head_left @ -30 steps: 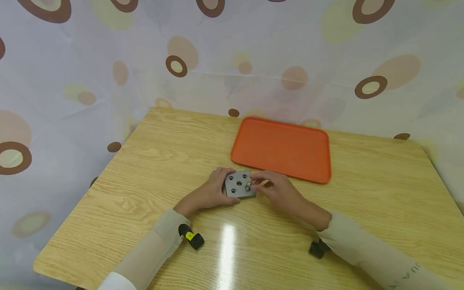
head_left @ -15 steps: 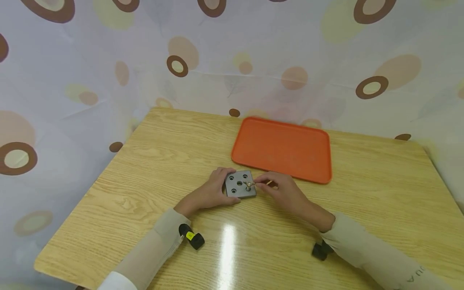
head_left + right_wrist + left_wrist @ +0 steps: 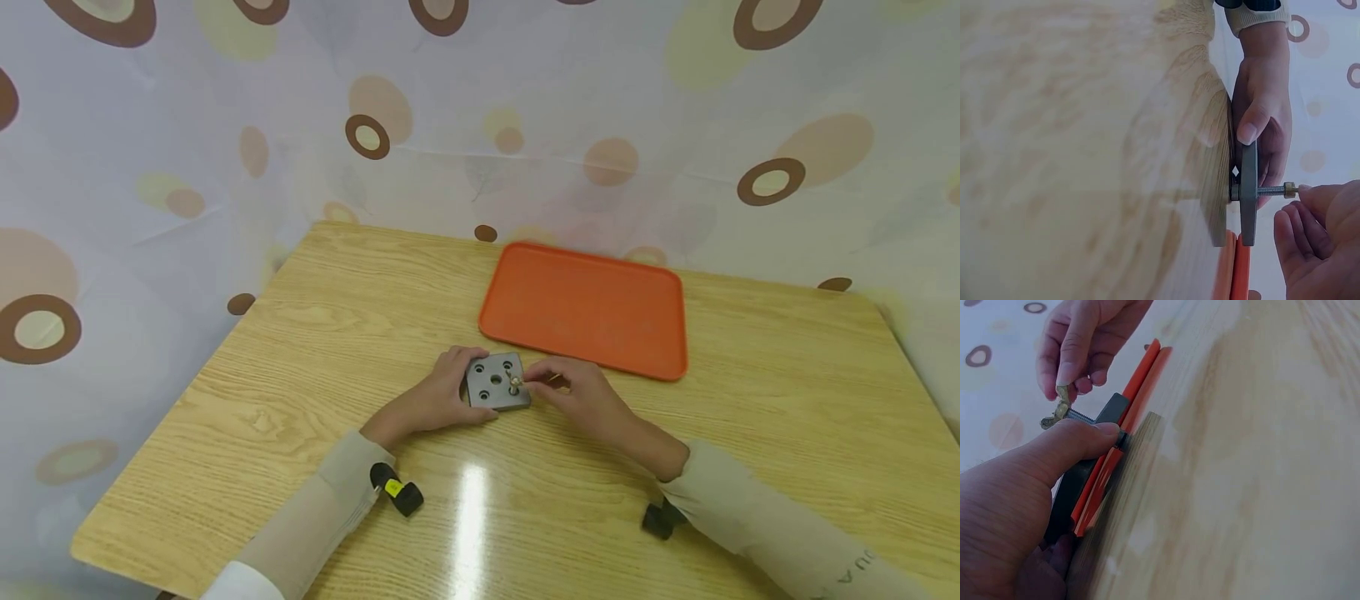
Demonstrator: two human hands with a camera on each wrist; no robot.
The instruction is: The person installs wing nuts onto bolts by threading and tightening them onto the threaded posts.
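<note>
A grey square metal plate [image 3: 486, 380] with several holes is on the table in the head view. My left hand [image 3: 437, 392] grips it, thumb along the near edge and fingers at the far side. A threaded bolt [image 3: 1270, 190] stands out of the plate near its right corner. At the bolt's outer end sits a brass-coloured wing nut [image 3: 1055, 416], well away from the plate's face. Thumb and forefinger of my right hand [image 3: 576, 393] pinch one wing of it. In the right wrist view, the bolt's other end shows under the plate.
An orange-red tray [image 3: 585, 308] lies just behind the plate and my right hand. The wooden table [image 3: 337, 517] stretches to both sides, and a patterned cloth [image 3: 450, 192] hangs behind it.
My right hand shifts slightly right, then a little back left, and the wings of the wing nut stand at a different angle. My left hand and the plate stay still.
</note>
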